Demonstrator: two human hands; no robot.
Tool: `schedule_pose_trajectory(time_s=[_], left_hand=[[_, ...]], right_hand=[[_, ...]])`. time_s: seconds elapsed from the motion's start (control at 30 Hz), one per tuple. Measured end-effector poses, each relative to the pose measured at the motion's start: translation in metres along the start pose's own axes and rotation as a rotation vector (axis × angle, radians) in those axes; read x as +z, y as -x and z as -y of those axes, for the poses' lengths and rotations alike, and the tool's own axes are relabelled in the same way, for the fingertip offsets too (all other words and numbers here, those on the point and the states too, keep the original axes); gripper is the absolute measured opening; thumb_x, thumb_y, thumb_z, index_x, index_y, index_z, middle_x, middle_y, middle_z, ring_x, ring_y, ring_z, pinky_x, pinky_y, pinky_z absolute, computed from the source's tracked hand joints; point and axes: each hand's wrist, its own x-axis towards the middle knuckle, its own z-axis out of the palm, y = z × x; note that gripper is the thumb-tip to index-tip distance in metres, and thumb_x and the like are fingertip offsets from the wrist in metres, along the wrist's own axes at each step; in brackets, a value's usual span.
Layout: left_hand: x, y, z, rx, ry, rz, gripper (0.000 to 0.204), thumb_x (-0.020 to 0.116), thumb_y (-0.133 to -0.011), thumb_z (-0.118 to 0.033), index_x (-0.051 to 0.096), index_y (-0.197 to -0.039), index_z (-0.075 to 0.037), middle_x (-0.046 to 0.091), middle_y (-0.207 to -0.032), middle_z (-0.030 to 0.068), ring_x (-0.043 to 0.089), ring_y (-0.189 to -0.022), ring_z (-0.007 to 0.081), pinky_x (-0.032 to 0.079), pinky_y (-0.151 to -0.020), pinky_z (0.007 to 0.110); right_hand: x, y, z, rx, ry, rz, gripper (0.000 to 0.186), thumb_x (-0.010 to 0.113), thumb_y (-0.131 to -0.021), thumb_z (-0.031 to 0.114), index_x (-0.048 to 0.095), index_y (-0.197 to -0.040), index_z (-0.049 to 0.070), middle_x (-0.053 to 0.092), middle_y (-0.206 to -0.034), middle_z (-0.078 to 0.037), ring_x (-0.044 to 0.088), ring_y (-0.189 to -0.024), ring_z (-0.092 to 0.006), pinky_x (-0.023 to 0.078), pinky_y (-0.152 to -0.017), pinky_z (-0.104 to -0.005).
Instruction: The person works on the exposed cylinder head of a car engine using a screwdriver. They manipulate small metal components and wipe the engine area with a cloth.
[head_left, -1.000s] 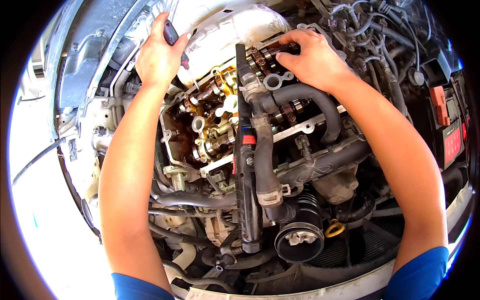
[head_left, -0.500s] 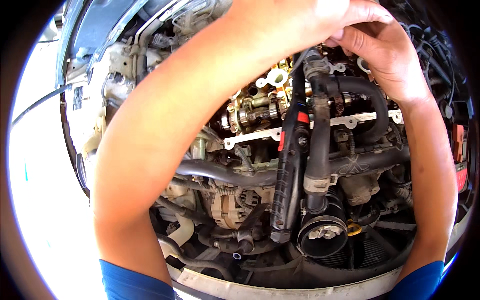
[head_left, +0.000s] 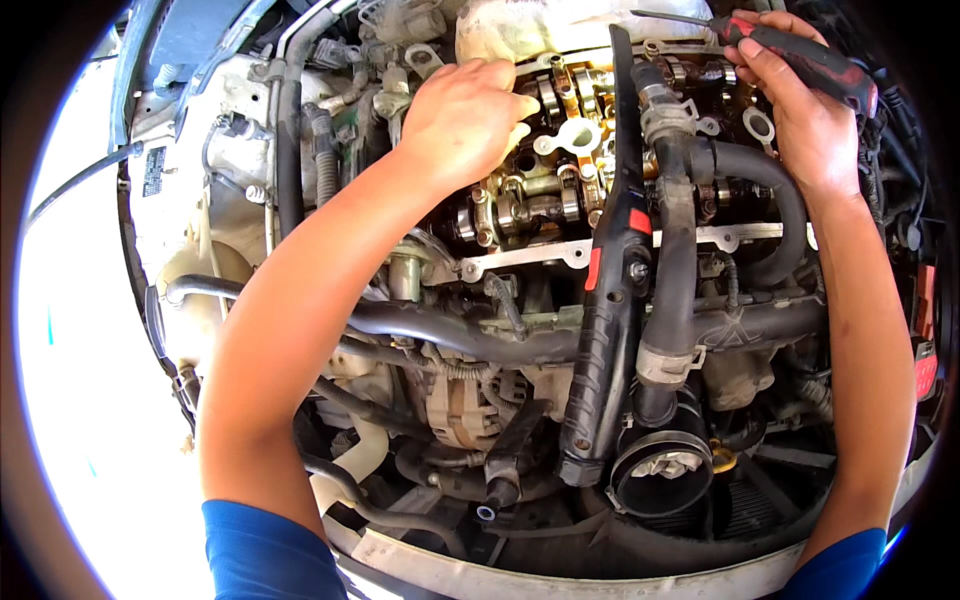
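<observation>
My right hand (head_left: 805, 130) grips a red-and-black screwdriver (head_left: 810, 65) at the upper right of the open engine, its metal shaft pointing left. My left hand (head_left: 462, 120) has curled fingers at the upper left edge of the exposed camshafts and rockers (head_left: 540, 210); its fingertips are partly hidden, and I cannot make out what they touch. A long black bar with red patches (head_left: 590, 390) lies lengthwise across the engine, beside a black hose (head_left: 670, 270). A pale metal shield (head_left: 530, 22) sits behind the valve train.
An open black intake duct (head_left: 660, 470) with crumpled material inside is at the lower right. Hoses, an alternator (head_left: 460, 410) and a yellow loop (head_left: 725, 455) lie lower down. The front edge (head_left: 430, 560) spans the bottom. A white metal panel (head_left: 170, 200) is at the left.
The screwdriver has passed from my left hand to my right hand. My left hand reached right toward my right hand, then moved back left to the camshaft area.
</observation>
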Motion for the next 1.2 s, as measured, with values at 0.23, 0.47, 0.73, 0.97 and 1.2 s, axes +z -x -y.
schedule_pose_trajectory(time_s=[0.23, 0.47, 0.73, 0.97, 1.2], left_hand=[[0.024, -0.009, -0.007, 0.111, -0.171, 0.026, 0.009, 0.069, -0.082, -0.026, 0.073, -0.084, -0.018, 0.059, -0.085, 0.0040, 0.061, -0.091, 0.0236, 0.042, -0.078, 0.040], [0.027, -0.012, 0.003, 0.239, -0.180, -0.052, 0.009, 0.069, -0.080, -0.025, 0.065, -0.076, -0.018, 0.055, -0.081, 0.0005, 0.058, -0.086, 0.0194, 0.041, -0.077, 0.038], [0.000, -0.010, 0.004, 0.192, -0.077, 0.054, 0.011, 0.070, -0.077, -0.021, 0.068, -0.087, -0.016, 0.061, -0.085, 0.0014, 0.064, -0.091, 0.0199, 0.043, -0.085, 0.039], [-0.015, 0.009, 0.013, 0.010, -0.012, 0.138, 0.019, 0.072, -0.079, -0.025, 0.069, -0.093, -0.013, 0.064, -0.090, 0.0031, 0.064, -0.090, 0.0244, 0.044, -0.084, 0.038], [-0.021, 0.003, -0.006, 0.013, -0.186, 0.247, 0.017, 0.070, -0.082, -0.023, 0.065, -0.091, -0.009, 0.064, -0.091, 0.0067, 0.064, -0.089, 0.0286, 0.047, -0.081, 0.041]], right_hand=[[-0.001, 0.004, -0.010, 0.064, -0.029, -0.045, 0.028, 0.071, -0.085, 0.001, 0.057, -0.109, 0.004, 0.068, -0.095, -0.008, 0.065, -0.081, -0.0150, 0.052, -0.072, -0.0279], [-0.005, 0.003, -0.006, 0.110, -0.120, 0.045, 0.027, 0.071, -0.084, 0.001, 0.059, -0.107, 0.004, 0.067, -0.095, -0.006, 0.065, -0.084, -0.0149, 0.052, -0.075, -0.0280], [-0.009, 0.002, -0.007, 0.098, -0.043, 0.045, 0.027, 0.074, -0.082, 0.002, 0.061, -0.106, 0.003, 0.067, -0.098, -0.006, 0.063, -0.088, -0.0135, 0.051, -0.078, -0.0290], [-0.006, 0.000, -0.021, 0.041, 0.031, 0.044, 0.019, 0.072, -0.085, 0.005, 0.064, -0.102, 0.004, 0.067, -0.094, -0.005, 0.063, -0.088, -0.0146, 0.051, -0.079, -0.0320], [-0.012, 0.011, 0.003, 0.096, 0.182, 0.059, 0.020, 0.072, -0.085, 0.016, 0.071, -0.099, 0.002, 0.070, -0.091, -0.006, 0.065, -0.085, -0.0168, 0.051, -0.079, -0.0330]])
